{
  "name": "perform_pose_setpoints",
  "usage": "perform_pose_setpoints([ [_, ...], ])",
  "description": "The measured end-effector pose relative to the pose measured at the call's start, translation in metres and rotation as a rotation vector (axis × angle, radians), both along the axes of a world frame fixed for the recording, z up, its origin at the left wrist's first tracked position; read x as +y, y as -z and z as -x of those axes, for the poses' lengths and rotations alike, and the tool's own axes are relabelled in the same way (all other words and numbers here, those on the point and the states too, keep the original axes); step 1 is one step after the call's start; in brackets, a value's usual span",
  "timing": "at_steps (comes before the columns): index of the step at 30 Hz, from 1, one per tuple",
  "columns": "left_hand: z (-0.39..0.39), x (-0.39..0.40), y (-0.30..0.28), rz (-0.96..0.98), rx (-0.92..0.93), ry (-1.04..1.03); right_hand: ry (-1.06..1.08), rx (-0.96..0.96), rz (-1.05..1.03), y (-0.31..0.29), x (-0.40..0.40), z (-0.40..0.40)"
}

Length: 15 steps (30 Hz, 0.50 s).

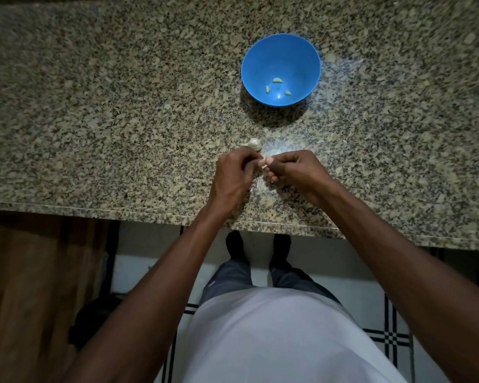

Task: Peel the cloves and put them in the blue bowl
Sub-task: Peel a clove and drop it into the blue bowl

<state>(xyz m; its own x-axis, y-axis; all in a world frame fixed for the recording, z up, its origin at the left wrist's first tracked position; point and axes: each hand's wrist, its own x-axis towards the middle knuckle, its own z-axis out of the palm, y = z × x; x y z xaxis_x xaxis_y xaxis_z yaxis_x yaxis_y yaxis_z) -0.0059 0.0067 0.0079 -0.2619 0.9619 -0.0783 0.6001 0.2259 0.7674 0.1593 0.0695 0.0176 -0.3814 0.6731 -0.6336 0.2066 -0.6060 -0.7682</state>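
Note:
A blue bowl (263, 51) stands on the granite counter (108, 106), holding three peeled cloves (277, 80). Nearer to me, a garlic bulb (253, 143) lies on the counter just beyond my hands. My left hand (233, 178) and my right hand (293, 170) meet above the counter's near part, fingers curled, pinching a small clove (262, 165) between them; most of the clove is hidden by my fingertips. A thin strip of pale skin (256, 185) hangs below the hands.
The counter's front edge (150, 212) runs just under my wrists. Below it lie a tiled floor, my legs and feet, and a wooden cabinet front (39, 272) at the left.

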Motion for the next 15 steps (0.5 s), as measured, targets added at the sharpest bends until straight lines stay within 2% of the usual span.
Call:
perform_pose_setpoints([
  [3, -0.001, -0.003, 0.005, -0.153, 0.272, 0.196, 0.036, 0.026, 0.261, -0.005, 0.007, 0.006],
  [6, 0.0, -0.003, 0.006, -0.205, 0.366, 0.259, 0.02, 0.056, 0.382, -0.007, 0.012, 0.007],
  [8, -0.001, -0.001, 0.003, -0.184, 0.365, 0.254, 0.014, 0.035, 0.309, -0.008, 0.011, 0.006],
  [11, -0.001, 0.001, 0.0, -0.145, 0.3, 0.22, 0.0, -0.007, 0.069, -0.008, 0.008, 0.001],
  [15, -0.007, -0.001, -0.006, -0.034, 0.09, 0.077, 0.031, 0.014, -0.105, -0.005, 0.002, 0.001],
])
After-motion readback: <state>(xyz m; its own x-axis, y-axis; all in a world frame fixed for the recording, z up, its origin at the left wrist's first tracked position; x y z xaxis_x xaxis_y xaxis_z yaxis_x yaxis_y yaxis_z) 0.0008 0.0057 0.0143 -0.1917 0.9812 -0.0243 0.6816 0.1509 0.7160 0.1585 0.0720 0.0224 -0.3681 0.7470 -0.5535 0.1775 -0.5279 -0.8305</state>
